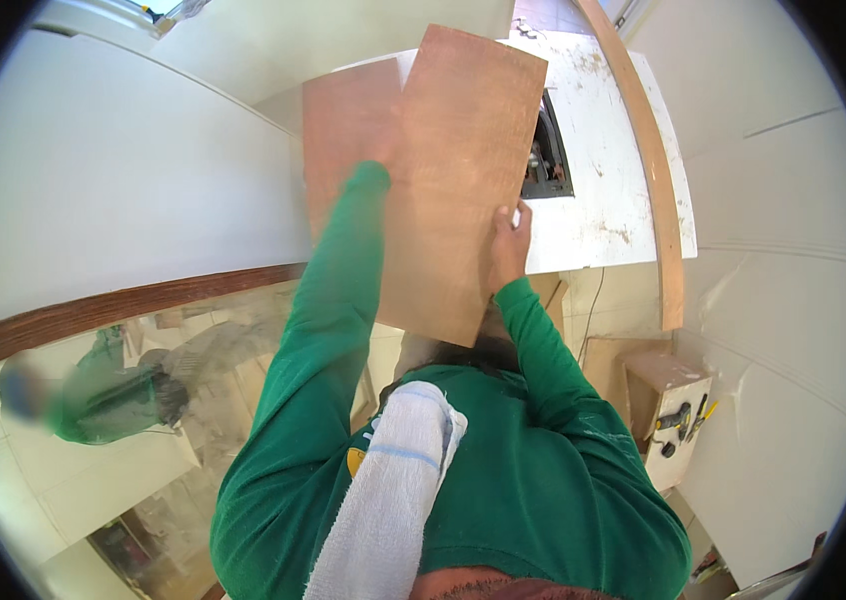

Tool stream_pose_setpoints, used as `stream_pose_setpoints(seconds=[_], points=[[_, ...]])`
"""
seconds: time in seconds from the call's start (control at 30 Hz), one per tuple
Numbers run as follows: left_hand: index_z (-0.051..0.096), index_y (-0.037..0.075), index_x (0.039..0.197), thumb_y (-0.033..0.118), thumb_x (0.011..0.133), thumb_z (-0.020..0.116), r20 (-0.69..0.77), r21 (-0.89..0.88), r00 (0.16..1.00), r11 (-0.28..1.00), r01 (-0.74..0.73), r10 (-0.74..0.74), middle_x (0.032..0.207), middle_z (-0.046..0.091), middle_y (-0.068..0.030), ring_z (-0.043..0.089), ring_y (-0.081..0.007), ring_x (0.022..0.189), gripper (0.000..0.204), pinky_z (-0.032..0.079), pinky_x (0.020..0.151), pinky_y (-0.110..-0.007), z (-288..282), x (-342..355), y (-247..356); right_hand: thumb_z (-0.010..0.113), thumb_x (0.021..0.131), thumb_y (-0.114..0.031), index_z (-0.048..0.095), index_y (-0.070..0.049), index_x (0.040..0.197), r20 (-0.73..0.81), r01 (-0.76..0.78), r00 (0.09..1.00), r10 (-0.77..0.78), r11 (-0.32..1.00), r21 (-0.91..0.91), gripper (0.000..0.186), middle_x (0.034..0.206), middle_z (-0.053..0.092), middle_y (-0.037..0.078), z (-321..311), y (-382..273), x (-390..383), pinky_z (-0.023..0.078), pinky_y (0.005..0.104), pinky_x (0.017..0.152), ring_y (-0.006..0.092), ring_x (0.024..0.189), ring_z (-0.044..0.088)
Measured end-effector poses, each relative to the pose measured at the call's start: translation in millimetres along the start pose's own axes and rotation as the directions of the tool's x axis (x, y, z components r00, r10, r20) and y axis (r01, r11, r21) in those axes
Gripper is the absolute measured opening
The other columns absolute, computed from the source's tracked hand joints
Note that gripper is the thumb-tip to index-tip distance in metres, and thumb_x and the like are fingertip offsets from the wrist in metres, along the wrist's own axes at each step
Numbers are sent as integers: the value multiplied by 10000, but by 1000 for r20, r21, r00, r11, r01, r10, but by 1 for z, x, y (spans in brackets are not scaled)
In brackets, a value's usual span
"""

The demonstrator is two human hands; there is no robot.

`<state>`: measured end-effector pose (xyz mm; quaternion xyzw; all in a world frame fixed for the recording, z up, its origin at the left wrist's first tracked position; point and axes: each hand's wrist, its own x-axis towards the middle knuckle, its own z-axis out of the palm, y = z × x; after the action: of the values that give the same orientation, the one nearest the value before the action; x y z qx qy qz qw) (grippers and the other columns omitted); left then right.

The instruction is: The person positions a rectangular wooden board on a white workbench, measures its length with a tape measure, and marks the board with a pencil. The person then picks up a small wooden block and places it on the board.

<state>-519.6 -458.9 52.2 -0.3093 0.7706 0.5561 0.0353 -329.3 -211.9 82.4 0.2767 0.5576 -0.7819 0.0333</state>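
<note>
Two flat brown boards overlap in front of me: a right-hand board (473, 110), tilted, and a left-hand board (343, 110) partly behind it. My right hand (510, 245) grips the lower right edge of the right-hand board, fingers bent round it. My left arm reaches up across the boards, and my left hand (383, 148) is smeared by motion against their brown surface, so its fingers cannot be made out. Behind the boards stands a white worktable (613, 215) with a dark-framed machine opening (548, 155), partly covered by the right-hand board.
A long wooden strip (653, 170) lies across the table's right side. Below right, a wooden box (668, 400) has hand tools on it. At lower left, a blurred green-clad figure (108, 400) shows beyond a dark wood edge (123, 305). A white towel (388, 490) hangs over me.
</note>
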Motion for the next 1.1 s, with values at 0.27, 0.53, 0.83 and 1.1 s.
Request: stream_pose_setpoints(seconds=[0.27,0.53,0.83,1.1], points=[[749,4,1416,229,1039,767,-176,20,936,952,-306,304,1464,736,-169,682,-297,1363,440,537,1151,-426,-89,-45,-91,567,1062,-38,526,26,1633,54,372,921,-387,825,-425,576,1543,647,201,-27,-31,119,476,396,1197,279,1375,640],[521,17,1657,325,1069,774,-210,-163,964,978,128,-161,1547,667,-192,649,-290,1402,710,511,1172,-434,-200,-57,-215,557,1082,-21,460,-24,1716,220,371,927,-305,838,-399,641,1675,565,213,-40,-22,149,495,372,1206,264,1406,651],[484,8,1685,240,1095,764,-9,-329,993,938,111,-120,1497,698,-126,677,-224,1332,694,532,1132,-374,-173,-42,-232,595,1125,-102,503,-18,1687,152,189,979,-135,881,-433,576,1632,600,195,-40,-4,159,466,349,1203,234,1405,630],[482,-2,1664,283,1099,764,89,-379,989,915,140,-114,1495,694,-129,668,-240,1350,693,532,1144,-388,-177,-46,-213,599,1145,-165,517,-23,1679,130,228,974,-187,824,-519,558,1605,636,168,-34,-6,151,447,379,1232,262,1430,622]])
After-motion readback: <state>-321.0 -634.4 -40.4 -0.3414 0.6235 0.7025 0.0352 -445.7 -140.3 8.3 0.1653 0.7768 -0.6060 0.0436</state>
